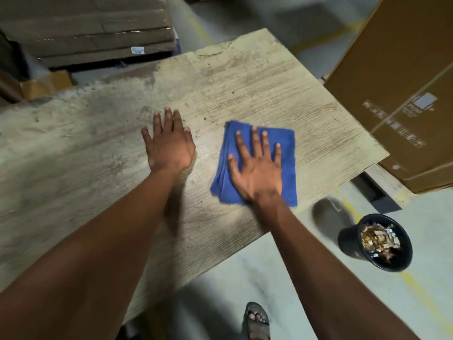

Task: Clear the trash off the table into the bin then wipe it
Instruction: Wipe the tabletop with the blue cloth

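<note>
A folded blue cloth lies on the pale wooden table, right of centre. My right hand presses flat on the cloth with its fingers spread and straight. My left hand rests flat on the bare tabletop just left of the cloth, fingers straight. A dark round bin stands on the floor off the table's right corner, with crumpled trash inside it. The tabletop shows stains and small specks but no loose trash.
A large brown cardboard box stands close to the table's right edge. Stacked flat cardboard lies beyond the far left. A sandalled foot is on the grey floor below the near edge.
</note>
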